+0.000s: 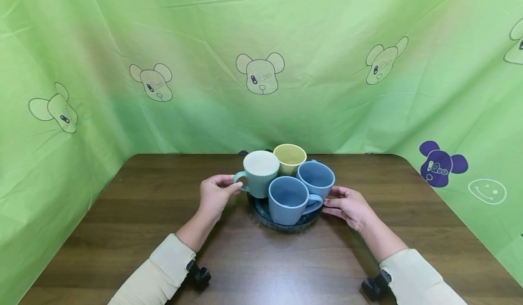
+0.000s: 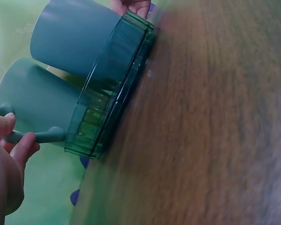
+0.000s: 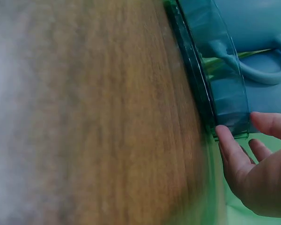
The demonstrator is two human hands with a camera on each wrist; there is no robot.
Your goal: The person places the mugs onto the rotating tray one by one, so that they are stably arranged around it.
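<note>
A pale green mug (image 1: 259, 182) stands at the left of a round, dark see-through tray (image 1: 267, 221); in the left wrist view its lower part shows through the tray's wall. My left hand (image 1: 216, 196) pinches this mug's handle between thumb and fingers. Two blue mugs, one in front (image 1: 286, 207) and one at the right (image 1: 316, 180), share the tray with a yellow mug (image 1: 290, 157) at the back. At the tray's right side, my right hand (image 1: 351, 207) holds its rim and lower edge with thumb and fingers (image 3: 232, 147). Its hidden fingertips are unclear.
Everything stands on a brown wooden table (image 1: 163, 205), near its far edge. Behind and beside it hangs a green cloth (image 1: 196, 114) printed with mouse-like heads. Black devices (image 1: 199, 275) are worn at both wrists.
</note>
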